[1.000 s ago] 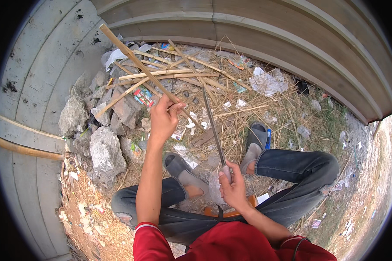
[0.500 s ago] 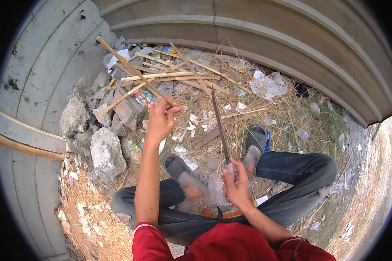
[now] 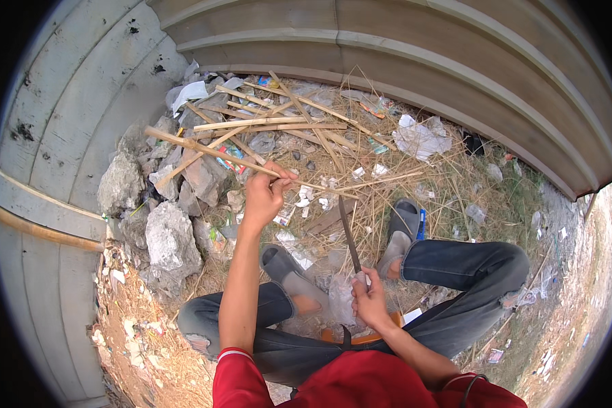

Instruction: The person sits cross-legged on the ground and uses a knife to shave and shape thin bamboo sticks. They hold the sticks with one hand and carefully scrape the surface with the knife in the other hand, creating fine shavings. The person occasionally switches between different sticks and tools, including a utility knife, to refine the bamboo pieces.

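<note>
Two bare hands are in view, both grasping. Nearest to us is the red shirt, and just beyond it we find part of an orange seat between the legs of the dark jeans, which are torn at the knees. The right hand is closed around the handle of a long, narrow knife; we note the blade pointing forward, slightly to the left. A clear plastic bag lies just to the left of this hand. Two grey sandals are on the feet, set apart. Farther out, the left hand pinches a slender bamboo stick between thumb and fingers. We locate this stick slanting across the front of the body, its thicker end at upper left and its thin end near the knife tip; we cannot tell whether tip and stick touch. Beyond it, a loose heap of split bamboo strips lies on littered ground, with rough rocks to its left and a crumpled white sheet to its right. A ribbed brown wall stands behind.
</note>
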Tool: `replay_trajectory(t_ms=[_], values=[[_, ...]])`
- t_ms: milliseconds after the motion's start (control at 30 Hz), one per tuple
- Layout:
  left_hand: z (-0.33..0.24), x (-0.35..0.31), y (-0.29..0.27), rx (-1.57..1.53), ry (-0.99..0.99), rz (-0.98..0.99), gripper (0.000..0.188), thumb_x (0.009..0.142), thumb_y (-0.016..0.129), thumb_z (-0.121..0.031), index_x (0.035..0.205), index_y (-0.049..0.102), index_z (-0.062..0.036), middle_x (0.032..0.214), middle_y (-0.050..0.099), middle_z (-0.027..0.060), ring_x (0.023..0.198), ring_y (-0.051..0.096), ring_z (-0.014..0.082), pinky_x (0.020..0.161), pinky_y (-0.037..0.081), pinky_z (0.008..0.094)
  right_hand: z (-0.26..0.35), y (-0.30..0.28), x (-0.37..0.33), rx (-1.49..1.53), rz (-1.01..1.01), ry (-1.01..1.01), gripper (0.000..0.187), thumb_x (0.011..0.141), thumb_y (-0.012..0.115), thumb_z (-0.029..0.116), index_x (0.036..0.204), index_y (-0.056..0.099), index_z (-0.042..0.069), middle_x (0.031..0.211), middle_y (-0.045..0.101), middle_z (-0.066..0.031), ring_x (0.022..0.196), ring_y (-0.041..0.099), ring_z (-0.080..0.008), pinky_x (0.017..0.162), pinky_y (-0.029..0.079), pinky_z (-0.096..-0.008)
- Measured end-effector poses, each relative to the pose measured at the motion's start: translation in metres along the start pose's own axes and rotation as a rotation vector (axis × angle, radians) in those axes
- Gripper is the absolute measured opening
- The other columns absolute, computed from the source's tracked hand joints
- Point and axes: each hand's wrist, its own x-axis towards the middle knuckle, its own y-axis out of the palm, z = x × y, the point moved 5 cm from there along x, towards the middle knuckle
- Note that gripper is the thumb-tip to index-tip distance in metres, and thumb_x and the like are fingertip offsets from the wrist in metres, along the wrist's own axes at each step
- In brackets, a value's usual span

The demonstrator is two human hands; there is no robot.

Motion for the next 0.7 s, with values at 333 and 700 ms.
replay_trajectory(t_ms=[333,700], values=[[-0.063,0.003,-0.034,0.004,0.147,-0.226,0.013,0.094,0.049,0.014,0.099,0.053,0.003,0.091,0.072,0.0126,0.092,0.074,0.0198,0.08,0.064,0.0328,0.06,0.004,-0.037,-0.173,0.189,-0.034,0.046,0.101,0.06,0.018,0.143,0.042,0.014,0.079,0.054,-0.0029,0.048,0.049,-0.0081,0.041,0.042,-0.0262],[-0.037,-0.003,0.005,0.214,0.076,-0.145,0.01,0.093,0.055,0.009,0.101,0.057,0.002,0.084,0.073,0.0151,0.082,0.076,0.0227,0.069,0.061,0.0319,0.114,-0.021,-0.041,0.04,-0.078,-0.29,0.047,0.103,0.055,0.014,0.146,0.034,0.009,0.074,0.051,-0.0012,0.048,0.047,-0.0063,0.041,0.04,-0.0241]])
